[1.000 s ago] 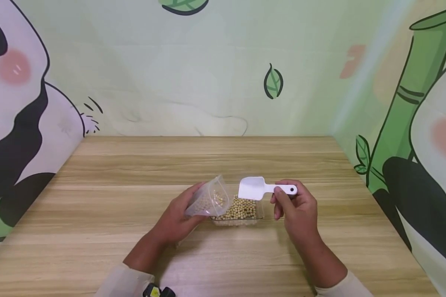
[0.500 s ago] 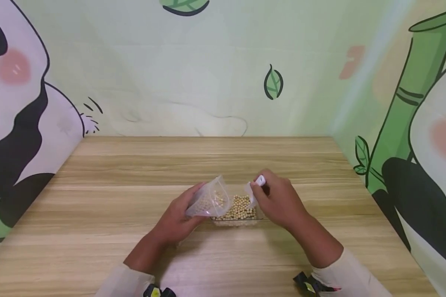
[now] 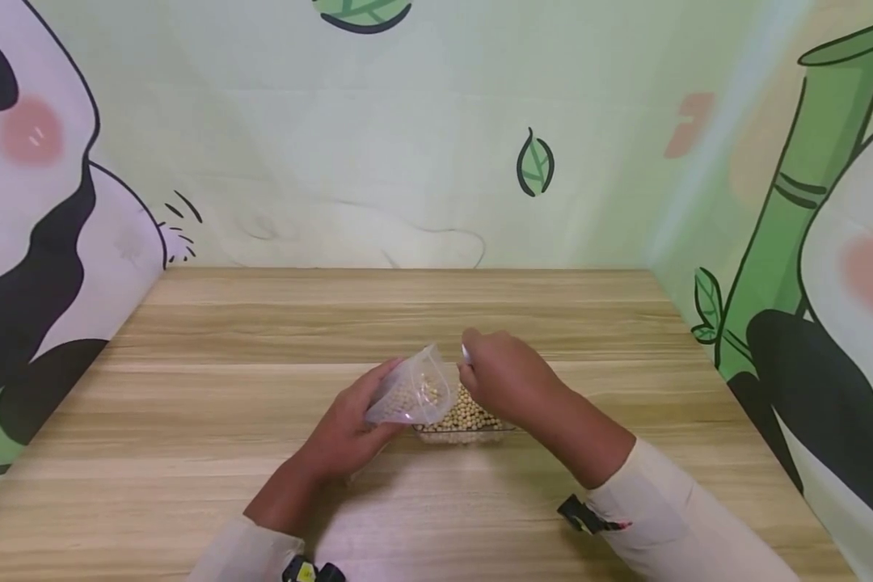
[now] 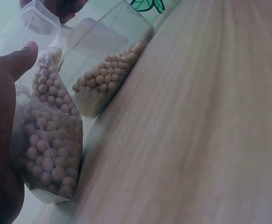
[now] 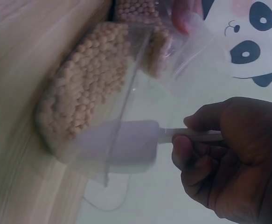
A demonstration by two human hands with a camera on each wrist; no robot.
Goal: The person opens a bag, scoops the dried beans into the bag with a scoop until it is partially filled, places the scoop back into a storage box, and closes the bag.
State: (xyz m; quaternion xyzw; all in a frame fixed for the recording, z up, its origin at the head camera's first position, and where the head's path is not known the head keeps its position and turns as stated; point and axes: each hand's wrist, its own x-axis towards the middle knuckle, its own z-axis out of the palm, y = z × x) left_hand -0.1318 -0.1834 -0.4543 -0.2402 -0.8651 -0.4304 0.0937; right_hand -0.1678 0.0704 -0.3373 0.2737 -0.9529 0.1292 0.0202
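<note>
My left hand (image 3: 345, 428) grips a clear plastic bag (image 3: 411, 392) that is partly filled with round, pale yellow soybeans. The bag leans with its mouth toward a clear rectangular box (image 3: 461, 436), which holds more soybeans (image 3: 473, 416). Over the box's right side, my right hand (image 3: 512, 380) pinches the handle of a white scoop (image 5: 136, 144) between thumb and fingers. In the right wrist view the scoop's blade dips inside the box, its tip down at the beans. From the head view the blade is hidden behind the right hand.
The box stands on a wood-grain table (image 3: 262, 323). A pale green wall (image 3: 298, 162) with panda and bamboo drawings rises behind and at both sides. Small black devices (image 3: 589, 515) sit at both sleeve cuffs.
The right hand has moved left and turned over, taking the scoop from flat above the box to blade down inside it. The left hand and bag have stayed nearly still.
</note>
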